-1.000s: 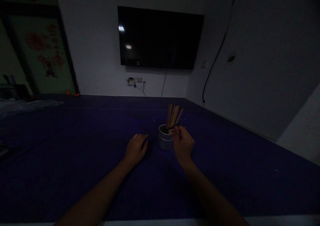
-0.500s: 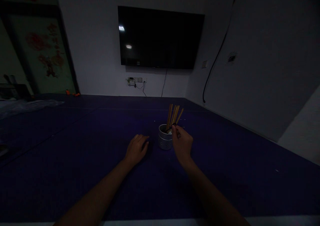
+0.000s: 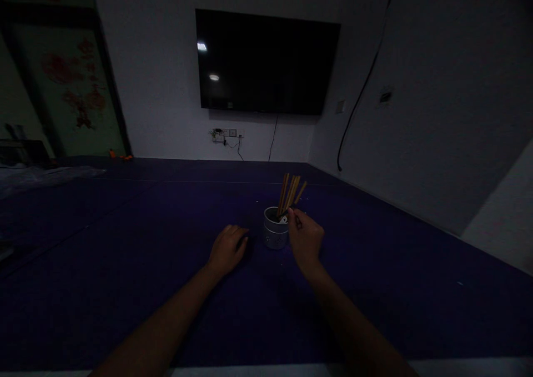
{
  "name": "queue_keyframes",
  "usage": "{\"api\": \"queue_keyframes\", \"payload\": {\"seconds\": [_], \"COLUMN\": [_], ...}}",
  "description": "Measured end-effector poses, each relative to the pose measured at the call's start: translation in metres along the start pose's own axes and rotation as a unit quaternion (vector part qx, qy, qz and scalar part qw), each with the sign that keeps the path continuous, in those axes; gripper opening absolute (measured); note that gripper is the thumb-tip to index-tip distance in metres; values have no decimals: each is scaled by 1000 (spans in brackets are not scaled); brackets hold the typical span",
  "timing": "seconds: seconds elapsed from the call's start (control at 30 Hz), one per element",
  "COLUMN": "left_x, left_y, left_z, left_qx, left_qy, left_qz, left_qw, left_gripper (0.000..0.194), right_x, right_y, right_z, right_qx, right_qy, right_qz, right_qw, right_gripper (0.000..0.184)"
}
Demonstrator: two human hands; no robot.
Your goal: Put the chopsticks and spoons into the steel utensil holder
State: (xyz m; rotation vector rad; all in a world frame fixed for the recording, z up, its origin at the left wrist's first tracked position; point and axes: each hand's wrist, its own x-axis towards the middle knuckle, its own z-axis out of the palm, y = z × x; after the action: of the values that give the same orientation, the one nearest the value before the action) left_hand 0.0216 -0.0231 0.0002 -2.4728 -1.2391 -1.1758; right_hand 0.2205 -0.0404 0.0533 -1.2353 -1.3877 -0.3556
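The room is dim. A wide dark purple surface (image 3: 125,266) reaches to two white walls that meet in a corner, and a black television (image 3: 266,60) hangs on the far wall above a socket with cables (image 3: 227,135). A small grey cup (image 3: 275,235) with wooden sticks (image 3: 290,191) stands near the middle. The left hand (image 3: 227,249) lies palm down on the surface, fingers loosely curled, near the cup. The right hand (image 3: 306,239) is at the cup's rim, fingertips together; whether they pinch something I cannot tell.

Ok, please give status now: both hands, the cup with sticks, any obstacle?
Left hand flat on purple surface, empty. Right hand at rim of cup, fingers pinched; held item unclear. Sticks upright inside. Nothing between.
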Motion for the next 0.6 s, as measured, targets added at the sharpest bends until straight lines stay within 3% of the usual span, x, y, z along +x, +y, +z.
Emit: {"api": "queue_keyframes", "payload": {"seconds": [0.3,0.6], "left_x": [0,0], "left_y": [-1,0], "left_z": [2,0], "left_qx": [0,-1], "left_qy": [-14,-25], "left_qz": [-3,-12], "left_qw": [1000,1000], "left_gripper": [23,25], "right_x": [0,0], "right_y": [2,3], "right_z": [2,4], "right_qx": [-6,195], "right_qy": [5,-11], "right_qz": [56,140], "right_qw": [998,971], "right_gripper": [39,35]}}
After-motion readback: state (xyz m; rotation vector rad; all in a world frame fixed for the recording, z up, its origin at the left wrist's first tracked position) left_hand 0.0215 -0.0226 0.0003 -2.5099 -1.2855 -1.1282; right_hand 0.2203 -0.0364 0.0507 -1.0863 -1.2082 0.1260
